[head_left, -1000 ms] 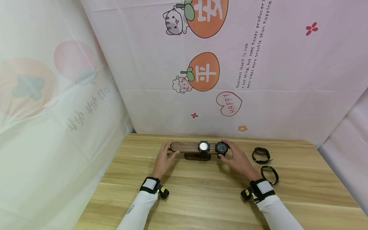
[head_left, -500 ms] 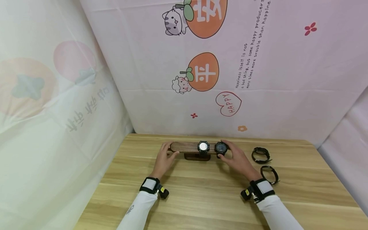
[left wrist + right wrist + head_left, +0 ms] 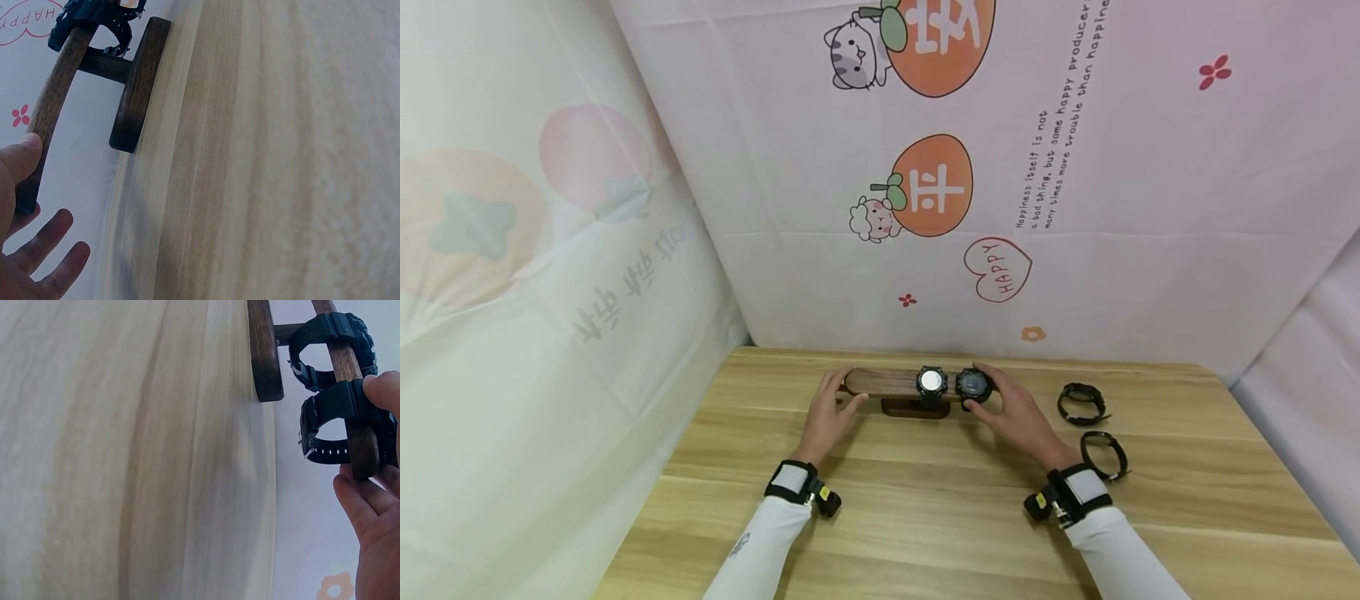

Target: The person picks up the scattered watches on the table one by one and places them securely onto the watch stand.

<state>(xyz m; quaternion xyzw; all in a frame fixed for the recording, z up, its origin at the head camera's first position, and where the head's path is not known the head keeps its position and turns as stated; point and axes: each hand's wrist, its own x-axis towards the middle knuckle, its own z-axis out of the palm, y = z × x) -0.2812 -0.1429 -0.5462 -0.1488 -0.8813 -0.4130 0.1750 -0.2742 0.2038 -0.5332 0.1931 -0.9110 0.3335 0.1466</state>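
Note:
A dark wooden watch stand is at the back of the table, its long bar raised on a post over a base. Two black digital watches hang round the bar: the inner watch has a bright face, the outer watch a dark one. My left hand pinches the bar's left end between thumb and fingers. With thumb in front and fingers behind, my right hand grips the outer watch near the bar's right end. Both straps loop below the bar in the right wrist view.
Two more black watches lie on the table to the right, an upper watch and a lower watch close to my right wrist. A printed white cloth hangs right behind the table.
My right hand has slid the outer watch slightly left along the bar, nearer the inner watch. The left hand stays at the bar's left end.

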